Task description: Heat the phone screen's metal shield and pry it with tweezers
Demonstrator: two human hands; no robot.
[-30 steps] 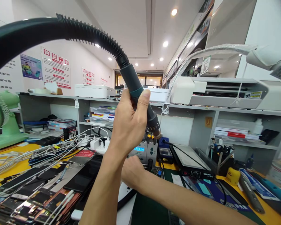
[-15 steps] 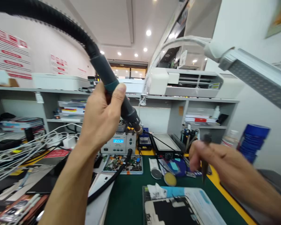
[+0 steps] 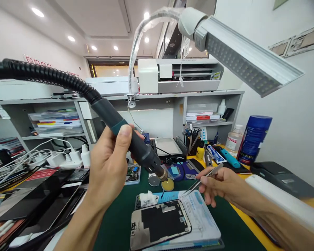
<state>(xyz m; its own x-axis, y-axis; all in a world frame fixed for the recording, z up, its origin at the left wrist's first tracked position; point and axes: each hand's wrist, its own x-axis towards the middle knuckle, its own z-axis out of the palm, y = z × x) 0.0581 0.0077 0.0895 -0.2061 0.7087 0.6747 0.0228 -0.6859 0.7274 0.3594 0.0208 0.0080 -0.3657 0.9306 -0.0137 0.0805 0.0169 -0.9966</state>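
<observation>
My left hand (image 3: 113, 157) is wrapped round the dark handle of a hot-air gun (image 3: 143, 151), whose metal nozzle points down and right, above a round tin of yellow paste (image 3: 167, 184). Metal tweezers (image 3: 202, 179) are pinched in my right hand (image 3: 217, 184), their tips pointing down-left over a white and blue booklet (image 3: 199, 212). A phone screen panel (image 3: 161, 223), its black and silver back facing up, lies on the booklet. Crumpled white tissue (image 3: 148, 199) rests just behind the panel.
A lamp (image 3: 246, 52) hangs at the upper right. Phones (image 3: 31, 195) and white cables (image 3: 28, 150) crowd the left. At the back right stand a tool holder (image 3: 192, 143), a clear bottle (image 3: 234, 139) and a blue can (image 3: 254, 139). A green mat (image 3: 112, 223) covers the middle.
The view has turned right and down. The hot-air gun's nozzle now hangs lower, near the yellow tin. My right hand has turned, bringing the tweezers from upright to slanting over the booklet.
</observation>
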